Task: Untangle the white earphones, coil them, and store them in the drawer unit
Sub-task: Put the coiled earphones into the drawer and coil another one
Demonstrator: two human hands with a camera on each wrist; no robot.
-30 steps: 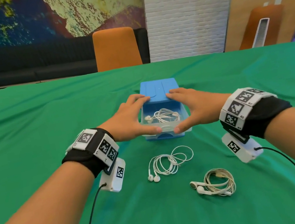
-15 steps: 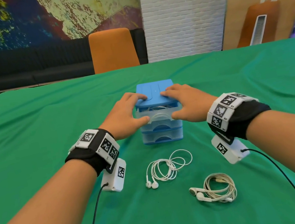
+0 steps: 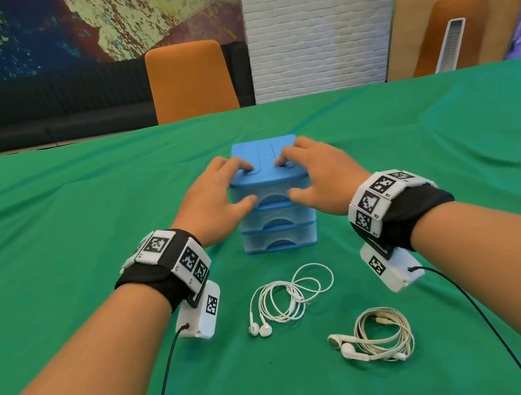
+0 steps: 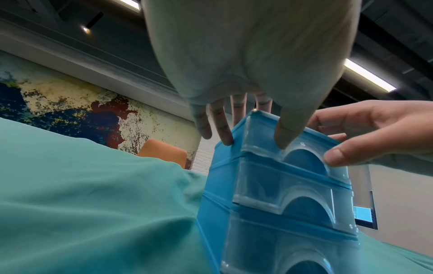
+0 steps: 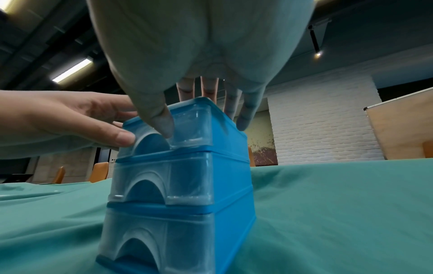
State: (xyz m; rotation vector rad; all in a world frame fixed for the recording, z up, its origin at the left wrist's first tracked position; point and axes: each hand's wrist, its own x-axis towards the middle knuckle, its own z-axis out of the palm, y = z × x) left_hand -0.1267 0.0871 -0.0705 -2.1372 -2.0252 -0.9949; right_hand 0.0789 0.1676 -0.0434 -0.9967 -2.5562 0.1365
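Both the left hand (image 3: 214, 202) and right hand (image 3: 322, 179) are laid, fingers loose, on the drawer unit (image 3: 279, 241), thumbs against its closed top drawer (image 3: 271, 196). White earphones (image 3: 287, 297) are seen on the table (image 3: 50, 234), toward the body, equally near both hands.

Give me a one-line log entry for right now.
left hand: fingers atop drawer unit, thumb on top drawer front | right hand: same | top drawer: closed | white earphones, cream earphones: coiled on cloth
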